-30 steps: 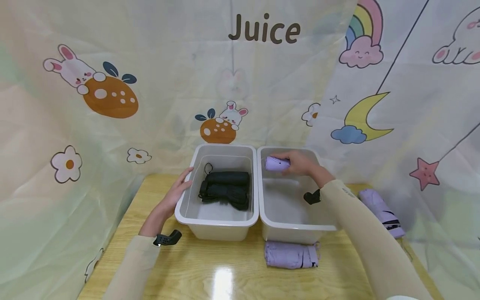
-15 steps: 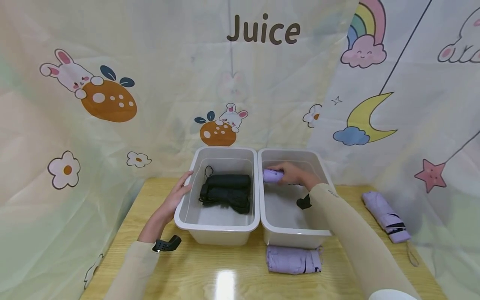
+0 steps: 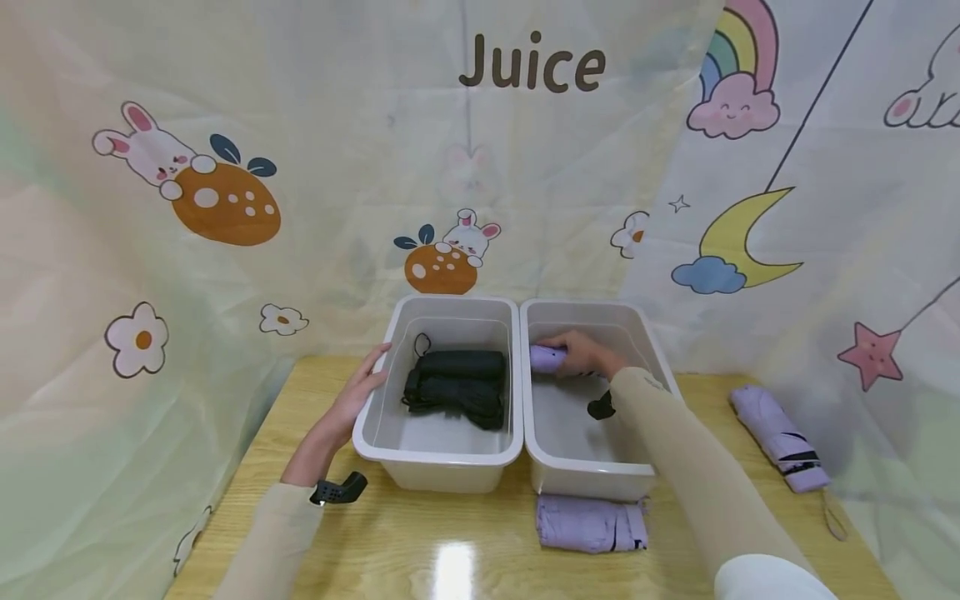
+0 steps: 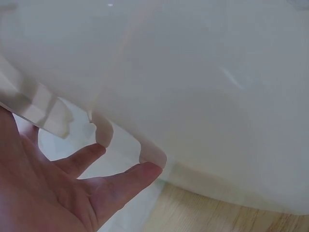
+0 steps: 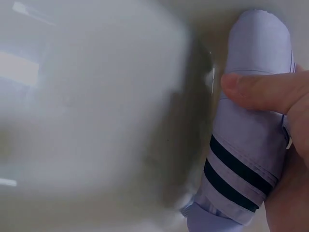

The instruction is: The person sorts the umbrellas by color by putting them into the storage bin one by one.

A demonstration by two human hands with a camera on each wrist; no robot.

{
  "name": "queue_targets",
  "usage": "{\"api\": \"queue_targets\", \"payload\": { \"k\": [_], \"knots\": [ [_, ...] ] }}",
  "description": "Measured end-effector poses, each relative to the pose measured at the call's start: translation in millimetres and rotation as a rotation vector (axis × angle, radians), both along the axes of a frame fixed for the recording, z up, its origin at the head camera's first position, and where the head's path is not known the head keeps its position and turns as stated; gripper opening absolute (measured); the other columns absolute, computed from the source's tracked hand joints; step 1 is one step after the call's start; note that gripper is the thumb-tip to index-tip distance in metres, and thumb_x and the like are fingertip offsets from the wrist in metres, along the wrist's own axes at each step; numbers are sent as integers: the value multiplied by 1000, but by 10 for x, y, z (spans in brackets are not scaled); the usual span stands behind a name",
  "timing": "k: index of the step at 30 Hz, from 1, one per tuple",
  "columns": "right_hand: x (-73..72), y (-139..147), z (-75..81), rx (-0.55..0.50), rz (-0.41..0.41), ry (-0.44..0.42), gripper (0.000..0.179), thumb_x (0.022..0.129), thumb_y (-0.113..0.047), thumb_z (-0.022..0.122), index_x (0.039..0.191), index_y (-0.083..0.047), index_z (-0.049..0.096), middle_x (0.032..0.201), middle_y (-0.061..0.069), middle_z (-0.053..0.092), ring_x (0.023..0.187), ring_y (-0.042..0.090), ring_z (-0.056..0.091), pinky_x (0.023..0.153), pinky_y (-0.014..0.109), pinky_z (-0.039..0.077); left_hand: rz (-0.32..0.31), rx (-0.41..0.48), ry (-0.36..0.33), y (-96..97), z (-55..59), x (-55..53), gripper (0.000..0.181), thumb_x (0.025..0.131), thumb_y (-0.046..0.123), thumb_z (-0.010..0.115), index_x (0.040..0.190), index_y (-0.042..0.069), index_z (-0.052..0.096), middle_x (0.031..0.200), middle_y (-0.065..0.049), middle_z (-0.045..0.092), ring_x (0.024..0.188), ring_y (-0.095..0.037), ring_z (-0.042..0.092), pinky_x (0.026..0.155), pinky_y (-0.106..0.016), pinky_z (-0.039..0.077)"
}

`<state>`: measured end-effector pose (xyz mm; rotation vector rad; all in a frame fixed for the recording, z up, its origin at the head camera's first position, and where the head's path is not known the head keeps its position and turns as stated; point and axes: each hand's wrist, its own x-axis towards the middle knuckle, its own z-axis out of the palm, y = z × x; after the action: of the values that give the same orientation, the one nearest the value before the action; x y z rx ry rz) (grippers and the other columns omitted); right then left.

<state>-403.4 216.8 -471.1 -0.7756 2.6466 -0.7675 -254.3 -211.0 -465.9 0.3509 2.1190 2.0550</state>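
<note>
My right hand [image 3: 583,353] reaches down inside the right white bin [image 3: 585,464] and grips a folded lilac umbrella [image 3: 546,359] near its back wall. In the right wrist view, the thumb lies across that umbrella [image 5: 253,48], which has two dark stripes; the bin's glossy floor shows beside it. At the left white bin [image 3: 437,457], my left hand [image 3: 352,402] rests against the outer left side. Its fingers, spread and nearly straight in the left wrist view, touch the wall with their tips. Inside that bin lie two folded black umbrellas, one smooth [image 3: 465,363], one looser [image 3: 457,400].
The bins stand side by side on a wooden table [image 3: 375,542]. Another folded lilac umbrella [image 3: 591,523] lies right before the right bin, and one more [image 3: 778,440] at the table's right edge. A printed cloth [image 3: 337,167] hangs behind.
My right hand has lowered the lilac umbrella from near the bin's back rim down into the right bin. The left hand has stayed at the left bin's side.
</note>
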Motion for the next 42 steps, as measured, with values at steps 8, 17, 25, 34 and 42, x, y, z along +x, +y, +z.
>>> {"api": "queue_targets", "payload": {
  "k": [8,17,25,34,42],
  "knots": [
    [61,-7,6,11,15,54,77,64,4,86,134,-11,60,125,15,62,99,25,53,87,40,44,18,-17,15,4,27,27,54,107,25,35,156,18,12,157,-21,11,130,-51,31,94,-62,40],
    [68,23,-49,114,77,134,65,64,-2,87,125,-10,66,120,13,65,107,27,59,93,40,45,16,-17,17,34,15,35,54,107,26,36,156,20,14,156,-20,13,129,-52,33,91,-61,42],
    [103,40,-61,239,30,163,63,63,-9,90,122,-12,69,116,11,68,102,26,60,89,38,48,2,-18,29,80,1,48,54,107,26,35,156,19,13,157,-20,12,130,-51,31,93,-62,41],
    [142,-21,167,354,-62,99,49,69,-13,86,115,-4,70,102,10,69,96,26,63,82,39,51,-13,7,13,109,-48,28,55,107,27,35,156,20,13,157,-20,11,131,-51,30,94,-63,40],
    [298,41,809,268,-14,-22,52,82,-16,77,131,-7,62,120,17,64,109,29,60,86,40,50,4,-22,3,15,12,29,57,107,29,36,157,19,10,158,-19,10,132,-48,30,95,-59,39]
  ]
}}
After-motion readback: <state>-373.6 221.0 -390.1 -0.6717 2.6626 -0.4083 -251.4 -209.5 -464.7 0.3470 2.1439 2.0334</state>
